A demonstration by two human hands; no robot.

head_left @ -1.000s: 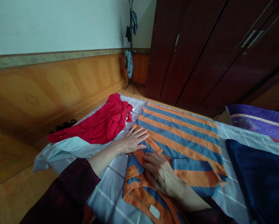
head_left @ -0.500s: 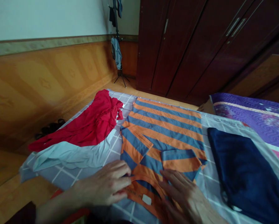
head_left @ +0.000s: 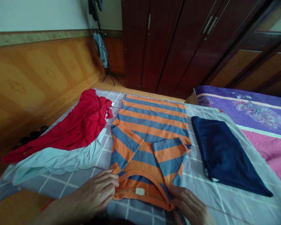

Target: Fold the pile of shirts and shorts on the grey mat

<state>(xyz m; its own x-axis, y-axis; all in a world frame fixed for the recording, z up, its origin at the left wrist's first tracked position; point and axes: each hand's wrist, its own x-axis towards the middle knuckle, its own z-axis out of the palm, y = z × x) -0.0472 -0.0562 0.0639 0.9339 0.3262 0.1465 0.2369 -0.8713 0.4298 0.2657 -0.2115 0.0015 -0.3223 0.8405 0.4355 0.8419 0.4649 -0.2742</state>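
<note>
An orange and grey-blue striped T-shirt (head_left: 152, 122) lies spread on the checked bedsheet, both short sleeves folded inward over its front. Its round collar, with a white label inside, faces me. My left hand (head_left: 101, 190) is closed on the shoulder edge left of the collar, its thumb mostly hidden. On the other side, my right hand (head_left: 188, 203) pinches the shoulder fabric beside the collar, fingers on top and thumb below.
Left of the T-shirt lie a crumpled red garment (head_left: 84, 122) and a pale blue garment (head_left: 60, 161). Folded dark navy garment (head_left: 225, 153) lies to the right. Beyond are a purple quilt (head_left: 225, 97), a dark wardrobe (head_left: 159, 47) and a coat stand (head_left: 98, 18).
My right hand has moved from lying over the shirt's shoulder to pinching it beside the collar. The right sleeve lies more slanted, and the view has turned slightly right.
</note>
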